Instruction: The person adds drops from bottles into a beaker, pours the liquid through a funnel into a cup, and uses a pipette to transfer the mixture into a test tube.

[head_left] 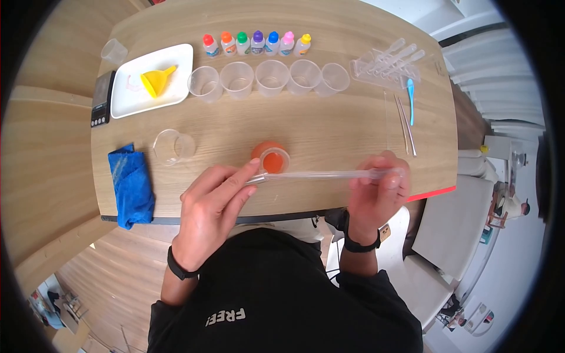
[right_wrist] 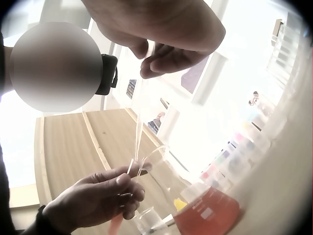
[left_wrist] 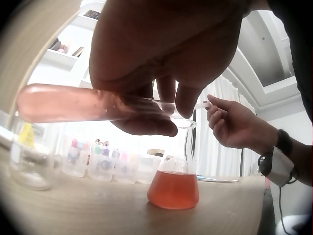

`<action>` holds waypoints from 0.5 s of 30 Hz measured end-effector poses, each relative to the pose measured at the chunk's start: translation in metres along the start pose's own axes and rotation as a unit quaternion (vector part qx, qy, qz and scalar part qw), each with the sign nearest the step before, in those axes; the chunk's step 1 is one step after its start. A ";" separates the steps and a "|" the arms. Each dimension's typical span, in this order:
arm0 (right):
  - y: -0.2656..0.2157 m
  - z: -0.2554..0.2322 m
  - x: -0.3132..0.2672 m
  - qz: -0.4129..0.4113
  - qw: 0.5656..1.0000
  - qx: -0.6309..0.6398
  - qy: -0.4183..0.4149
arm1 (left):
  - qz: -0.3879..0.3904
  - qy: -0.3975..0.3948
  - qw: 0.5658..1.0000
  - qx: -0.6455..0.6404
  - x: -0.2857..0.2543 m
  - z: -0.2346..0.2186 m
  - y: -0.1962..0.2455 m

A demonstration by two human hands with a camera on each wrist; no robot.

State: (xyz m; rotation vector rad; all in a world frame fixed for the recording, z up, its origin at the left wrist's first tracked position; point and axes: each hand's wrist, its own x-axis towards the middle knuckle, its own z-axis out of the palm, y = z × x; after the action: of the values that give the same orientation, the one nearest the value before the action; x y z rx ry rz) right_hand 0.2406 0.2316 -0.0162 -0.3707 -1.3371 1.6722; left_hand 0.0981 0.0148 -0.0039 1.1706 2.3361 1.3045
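Note:
My left hand (head_left: 215, 200) grips a clear test tube (left_wrist: 63, 103) with pale pink-orange liquid in its rounded end. In the left wrist view the tube lies nearly level, its mouth pointing toward my right hand (head_left: 379, 188). That hand pinches the bulb end of a clear plastic dropper (head_left: 329, 175). The dropper's thin stem reaches across to the tube's mouth, close to my left fingertips. Just beyond my left fingers, a conical flask (left_wrist: 173, 191) of orange-red liquid stands upright on the table, its neck beside the tube's mouth.
Behind stand several clear cups (head_left: 272, 78) and dropper bottles (head_left: 257, 43). At left are a white tray (head_left: 125, 105) with a yellow funnel (head_left: 156, 81), a scale (head_left: 102, 100), a blue cloth (head_left: 132, 188) and a clear beaker (head_left: 170, 147). A tube rack (head_left: 382, 69) and blue spoon (head_left: 411, 103) lie right.

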 end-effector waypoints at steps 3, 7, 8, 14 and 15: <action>-0.004 -0.001 0.005 -0.072 0.991 -0.103 -0.049 | 0.004 -0.002 1.000 0.002 0.000 0.000 0.000; -0.011 0.015 0.016 -0.131 0.922 -0.298 -0.210 | -0.001 -0.007 1.000 0.001 0.000 0.000 0.000; -0.012 0.024 0.018 -0.131 0.904 -0.322 -0.250 | -0.003 -0.009 1.000 0.002 0.000 0.000 0.001; 0.013 0.038 0.013 -0.075 0.896 -0.333 -0.285 | -0.017 -0.043 0.999 -0.002 0.001 -0.006 0.005; 0.013 0.038 0.012 -0.054 0.898 -0.333 -0.283 | -0.012 -0.032 0.999 0.001 0.001 -0.005 0.003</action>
State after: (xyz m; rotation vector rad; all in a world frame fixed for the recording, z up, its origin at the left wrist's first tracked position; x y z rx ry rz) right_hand 0.2013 0.2186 -0.0102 -0.1856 -2.3292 1.2184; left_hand 0.0969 0.0134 0.0018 1.1631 2.2993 1.2394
